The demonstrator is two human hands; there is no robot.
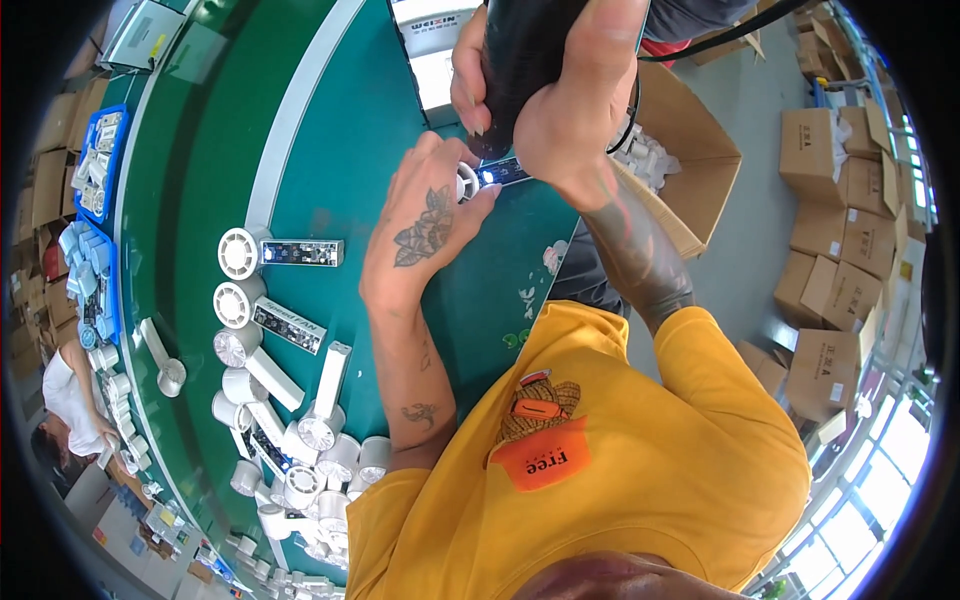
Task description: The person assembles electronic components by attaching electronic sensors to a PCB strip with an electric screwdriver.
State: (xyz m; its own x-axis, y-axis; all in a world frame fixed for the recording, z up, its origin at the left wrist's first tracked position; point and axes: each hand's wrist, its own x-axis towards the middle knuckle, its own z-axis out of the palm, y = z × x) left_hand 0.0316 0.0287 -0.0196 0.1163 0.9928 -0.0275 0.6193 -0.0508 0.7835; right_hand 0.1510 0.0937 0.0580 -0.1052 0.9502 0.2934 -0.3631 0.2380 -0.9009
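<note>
My right hand (pixel 572 110) is wrapped round a thick black tool body (pixel 522 60) that looks like an electric screwdriver. Its lower end points down at a small white handheld fan (pixel 468 182) with an exposed circuit board (pixel 503 173). My left hand (pixel 428 215) holds that fan by its round head against the green mat, thumb and fingers closed on it. A bright spot of light shows on the board. The tool's tip is hidden, so contact with the board cannot be made out. Left of my left hand lie two similar fans with their boards showing, the upper fan (pixel 300 252) and the lower fan (pixel 288 326).
A pile of white fans (pixel 335 460) covers the near left of the green workbench (pixel 330 190). An open cardboard box (pixel 700 190) with white parts stands at the right. Blue trays (pixel 100 165), a moving-belt-like green strip and another person (pixel 75 400) are farther left. Stacked cartons (pixel 835 260) line the right.
</note>
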